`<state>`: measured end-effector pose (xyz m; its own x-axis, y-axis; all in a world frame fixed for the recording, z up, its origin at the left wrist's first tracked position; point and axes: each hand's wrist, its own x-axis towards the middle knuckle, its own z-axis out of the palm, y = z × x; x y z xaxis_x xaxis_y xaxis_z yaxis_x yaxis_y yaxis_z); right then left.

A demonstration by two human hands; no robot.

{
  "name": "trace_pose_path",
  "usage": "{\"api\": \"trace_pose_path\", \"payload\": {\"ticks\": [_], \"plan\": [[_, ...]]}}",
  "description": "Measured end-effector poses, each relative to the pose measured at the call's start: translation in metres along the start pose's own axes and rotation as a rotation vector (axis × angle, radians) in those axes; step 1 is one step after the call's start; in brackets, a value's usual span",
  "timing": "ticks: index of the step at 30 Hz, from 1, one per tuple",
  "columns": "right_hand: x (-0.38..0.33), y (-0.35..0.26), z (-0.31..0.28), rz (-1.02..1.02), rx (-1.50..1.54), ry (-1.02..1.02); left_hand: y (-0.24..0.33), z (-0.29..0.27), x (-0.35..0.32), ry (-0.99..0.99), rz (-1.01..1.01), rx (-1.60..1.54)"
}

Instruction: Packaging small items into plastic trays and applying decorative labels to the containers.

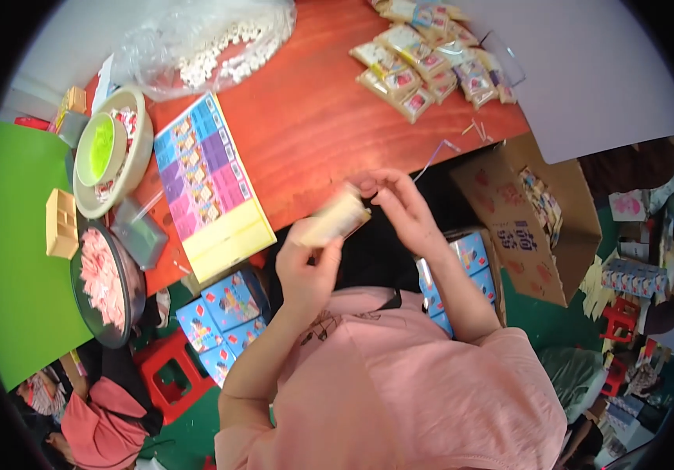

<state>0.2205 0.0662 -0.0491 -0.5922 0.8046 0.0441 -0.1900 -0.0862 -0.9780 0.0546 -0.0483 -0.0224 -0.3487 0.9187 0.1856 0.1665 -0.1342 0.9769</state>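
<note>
Red wooden table (313, 94): printed sheet (208, 180) laid over near edge, at left. Cream packet (335, 218), blurred, held off near edge; lower end clasped between thumb and fingers of left hand (307, 270), remainder projecting rightward. Right hand (403, 210) half curled by upper end; contact cannot be told. Wrapped packets (411, 66) heaped toward right edge.

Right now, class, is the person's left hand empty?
No, the left hand holds a pale, blurred item near the right hand.
</note>
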Motion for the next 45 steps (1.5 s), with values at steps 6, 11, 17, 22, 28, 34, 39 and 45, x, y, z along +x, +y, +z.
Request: {"api": "trace_pose_path", "payload": {"ticks": [6,11,17,22,28,34,39,45], "plan": [[0.021,-0.020,0.033,-0.239,-0.887,-0.066,-0.016,0.018,0.046,0.164,-0.399,-0.530],[0.083,-0.034,-0.001,-0.372,-0.856,-0.086,-0.014,0.016,0.072,0.019,-0.424,-0.422],[0.180,-0.077,-0.107,-0.230,-1.528,0.419,-0.017,-0.007,0.059,0.095,-0.060,-0.036],[0.203,-0.051,-0.151,-0.053,-1.675,0.443,-0.014,-0.043,0.034,0.134,0.006,0.236],[0.196,-0.036,-0.102,-0.323,-1.651,0.565,-0.031,-0.110,-0.023,0.671,0.104,0.709],[0.124,-0.012,0.042,-0.469,-1.254,-0.193,-0.084,-0.144,-0.041,1.206,-0.280,0.205],[0.081,0.009,0.136,-0.558,-1.164,-0.700,-0.090,-0.156,-0.041,0.964,-0.501,-0.618],[0.066,0.045,0.127,-0.633,-1.364,-0.570,-0.073,-0.134,-0.060,0.669,-0.574,-0.651]]}}
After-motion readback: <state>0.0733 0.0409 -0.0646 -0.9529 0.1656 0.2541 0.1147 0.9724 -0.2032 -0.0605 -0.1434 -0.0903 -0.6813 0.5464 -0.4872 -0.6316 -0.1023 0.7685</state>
